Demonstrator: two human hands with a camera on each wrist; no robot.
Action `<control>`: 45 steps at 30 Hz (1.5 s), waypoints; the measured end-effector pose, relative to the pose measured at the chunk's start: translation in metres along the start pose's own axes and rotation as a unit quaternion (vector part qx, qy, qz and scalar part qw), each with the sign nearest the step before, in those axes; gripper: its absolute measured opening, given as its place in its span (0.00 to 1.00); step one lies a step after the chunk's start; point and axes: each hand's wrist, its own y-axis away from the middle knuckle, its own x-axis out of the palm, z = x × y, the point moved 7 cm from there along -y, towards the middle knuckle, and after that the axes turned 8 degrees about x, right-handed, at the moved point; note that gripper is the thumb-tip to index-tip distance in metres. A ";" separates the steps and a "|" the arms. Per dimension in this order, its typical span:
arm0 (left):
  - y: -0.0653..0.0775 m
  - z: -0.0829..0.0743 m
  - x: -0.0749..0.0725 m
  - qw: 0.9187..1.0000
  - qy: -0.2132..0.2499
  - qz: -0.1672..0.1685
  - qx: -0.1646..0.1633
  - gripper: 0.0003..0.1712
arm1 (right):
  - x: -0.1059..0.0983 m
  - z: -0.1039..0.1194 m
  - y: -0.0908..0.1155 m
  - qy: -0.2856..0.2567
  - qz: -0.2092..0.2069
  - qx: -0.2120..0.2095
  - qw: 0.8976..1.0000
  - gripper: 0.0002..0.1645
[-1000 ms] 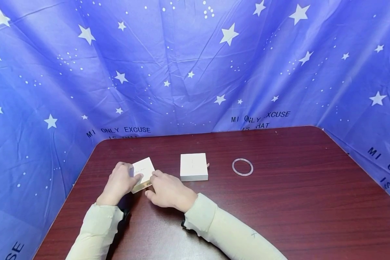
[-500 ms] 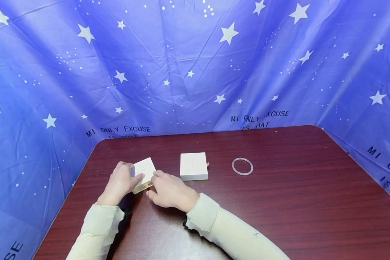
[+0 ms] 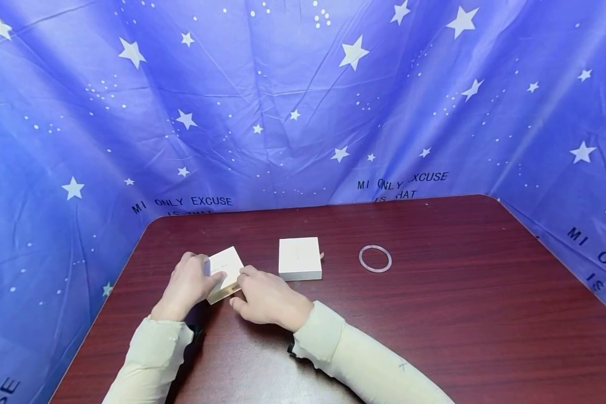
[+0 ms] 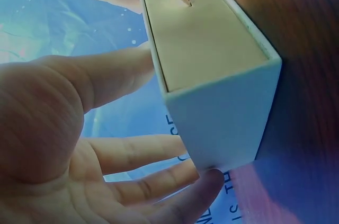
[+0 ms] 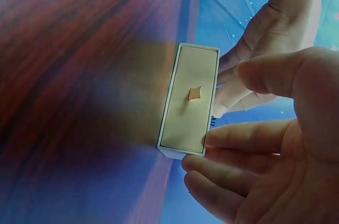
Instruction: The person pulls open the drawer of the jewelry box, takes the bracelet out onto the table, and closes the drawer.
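A small white drawer box (image 3: 226,266) with faint lettering on its lid lies turned at an angle on the table's left side. Its beige drawer front (image 4: 206,38), flush in the white sleeve, bears a short pinkish ribbon tab (image 5: 195,93) and faces the person. My left hand (image 3: 186,285) holds the box, thumb on the top and fingers against the left side. With fairly straight fingertips my right hand (image 3: 271,298) touches the box's right side, its thumb held apart from the front. The box's contents are hidden.
A second white box (image 3: 300,259) with a ribbon tab on its right side lies to the right. Beyond it is a pale lilac bangle (image 3: 375,258), flat on the dark red wooden table (image 3: 459,314). A blue starry curtain (image 3: 262,101) hangs behind and at both sides.
The held box has slid slightly to the right and nearer the person, and my right hand has shifted a little the same way. The second box and the bangle have stayed put.
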 end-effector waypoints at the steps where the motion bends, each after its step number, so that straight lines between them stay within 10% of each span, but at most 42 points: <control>1: 0.000 0.000 0.000 1.000 -0.001 0.000 0.000 0.26 | 0.000 -0.001 0.000 -0.001 0.000 0.001 1.000 0.14; 45: 0.005 -0.009 -0.002 0.998 -0.042 0.046 -0.003 0.22 | -0.009 0.000 0.004 0.003 -0.038 -0.038 0.999 0.11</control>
